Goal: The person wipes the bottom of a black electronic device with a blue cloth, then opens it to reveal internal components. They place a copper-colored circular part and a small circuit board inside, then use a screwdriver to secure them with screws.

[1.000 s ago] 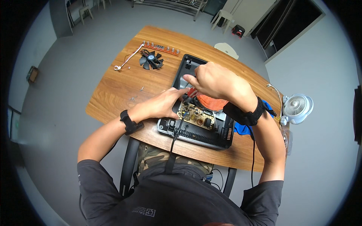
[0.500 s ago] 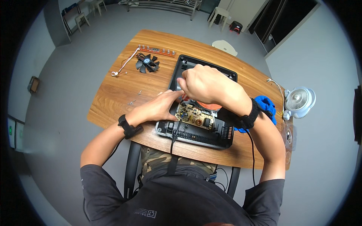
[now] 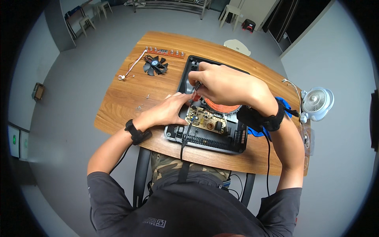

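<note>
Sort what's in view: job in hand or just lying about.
Likely the job:
open black plastic case
tan circuit board
round orange coil
red-and-dark handheld tool
black plastic fan
red strip circuit board
loose silver screws

Apparently lying about:
crumpled blue cloth
pale round desk fan
round white seat

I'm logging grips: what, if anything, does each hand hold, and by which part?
The right hand grips a red-and-black tool by its upper part. The left hand is by the circuit board; whether it grips anything cannot be told.
</note>
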Demonstrator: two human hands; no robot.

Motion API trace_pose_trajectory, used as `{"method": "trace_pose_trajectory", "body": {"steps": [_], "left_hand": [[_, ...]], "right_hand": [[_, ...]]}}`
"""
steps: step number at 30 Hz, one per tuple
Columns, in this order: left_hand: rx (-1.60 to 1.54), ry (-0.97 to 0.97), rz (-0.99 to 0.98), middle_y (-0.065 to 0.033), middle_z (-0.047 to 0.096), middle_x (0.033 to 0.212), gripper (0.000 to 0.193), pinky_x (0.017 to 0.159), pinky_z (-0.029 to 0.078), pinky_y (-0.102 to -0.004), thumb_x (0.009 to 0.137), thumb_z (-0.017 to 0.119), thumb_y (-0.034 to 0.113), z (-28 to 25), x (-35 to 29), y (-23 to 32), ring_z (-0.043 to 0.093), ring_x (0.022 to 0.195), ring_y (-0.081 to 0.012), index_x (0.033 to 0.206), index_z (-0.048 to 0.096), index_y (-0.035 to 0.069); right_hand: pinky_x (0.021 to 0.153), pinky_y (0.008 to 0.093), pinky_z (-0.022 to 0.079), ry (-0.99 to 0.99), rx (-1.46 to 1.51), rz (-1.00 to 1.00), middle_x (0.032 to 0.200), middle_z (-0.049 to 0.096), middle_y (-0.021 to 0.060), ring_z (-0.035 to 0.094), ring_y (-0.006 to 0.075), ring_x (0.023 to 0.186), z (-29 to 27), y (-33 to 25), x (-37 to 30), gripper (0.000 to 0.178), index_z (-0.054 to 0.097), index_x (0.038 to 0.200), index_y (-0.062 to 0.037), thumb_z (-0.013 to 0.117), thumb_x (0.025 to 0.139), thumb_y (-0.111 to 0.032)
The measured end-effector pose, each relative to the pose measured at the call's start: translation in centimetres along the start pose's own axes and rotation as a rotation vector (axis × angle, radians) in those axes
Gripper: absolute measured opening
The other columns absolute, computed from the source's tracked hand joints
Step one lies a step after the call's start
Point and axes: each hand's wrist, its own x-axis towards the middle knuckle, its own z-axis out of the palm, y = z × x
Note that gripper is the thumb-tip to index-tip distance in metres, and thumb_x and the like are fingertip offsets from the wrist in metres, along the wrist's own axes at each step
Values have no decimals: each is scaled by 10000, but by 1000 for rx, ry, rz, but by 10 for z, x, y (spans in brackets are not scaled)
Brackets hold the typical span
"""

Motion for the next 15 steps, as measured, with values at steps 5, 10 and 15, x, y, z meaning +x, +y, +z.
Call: {"method": "trace_pose_trajectory", "body": {"steps": [5, 10, 15], "left_hand": [[22, 2, 13, -167, 647, 1209, 797, 1114, 379, -463, 665, 917, 212, 2, -1, -2, 564, 1215, -355, 1345, 543, 31], [65, -33, -3, -156, 659, 1220, 852, 1166, 307, -480, 664, 922, 233, 0, 0, -1, 557, 1247, -337, 1395, 529, 40], [64, 8, 25, -147, 661, 1242, 911, 1182, 288, -503, 657, 929, 246, 4, -2, -6, 549, 1269, -324, 1441, 504, 55]], "right_hand": [[745, 480, 583, 59, -71, 123, 860, 702, 243, 705, 423, 817, 8, -5, 14, 324, 704, 918, 23, 555, 1024, -244], [690, 507, 571, 84, -118, 163, 663, 668, 237, 685, 457, 693, 12, -7, 14, 494, 681, 745, 37, 553, 1021, -352], [850, 491, 542, 19, -120, 144, 1083, 657, 246, 667, 407, 998, 6, 3, 1, 411, 536, 1197, 5, 663, 946, -294]]}}
